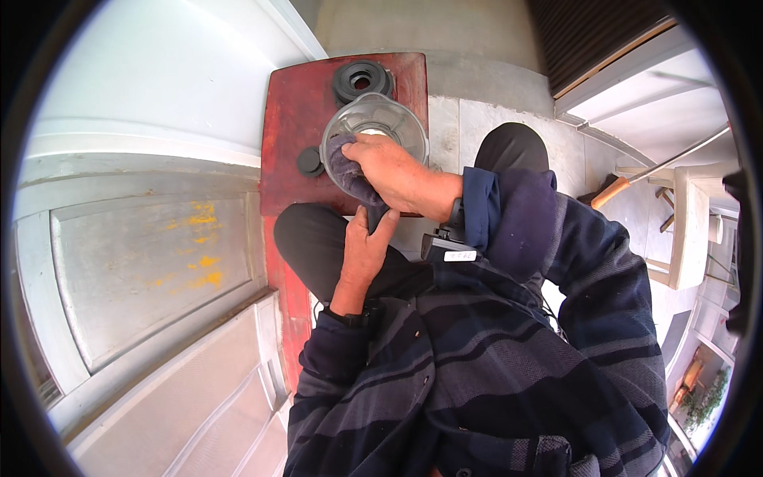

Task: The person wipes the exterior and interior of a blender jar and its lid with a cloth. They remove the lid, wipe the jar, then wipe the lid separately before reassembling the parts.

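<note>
A clear blender jar [408,128] stands mouth up on a red wooden bench [286,113] in front of me. My left hand [365,245] grips its dark handle [375,216] on the side nearest me. Pinched under the fingers and thumb of my right hand [393,173] is a purple-grey cloth [346,167], pressed along the jar's near-left rim and inner wall. Part of the cloth hangs down by the handle. My right fingertips are partly inside the jar's mouth, and my palm hides some of the rim.
Behind the jar sits a round black lid with a central hole [341,86]. A small black cap [310,161] lies left of the jar. White panelled doors [149,238] flank the bench on the left. On the right are a wooden-handled tool [611,192] and a pale wooden stool [685,238].
</note>
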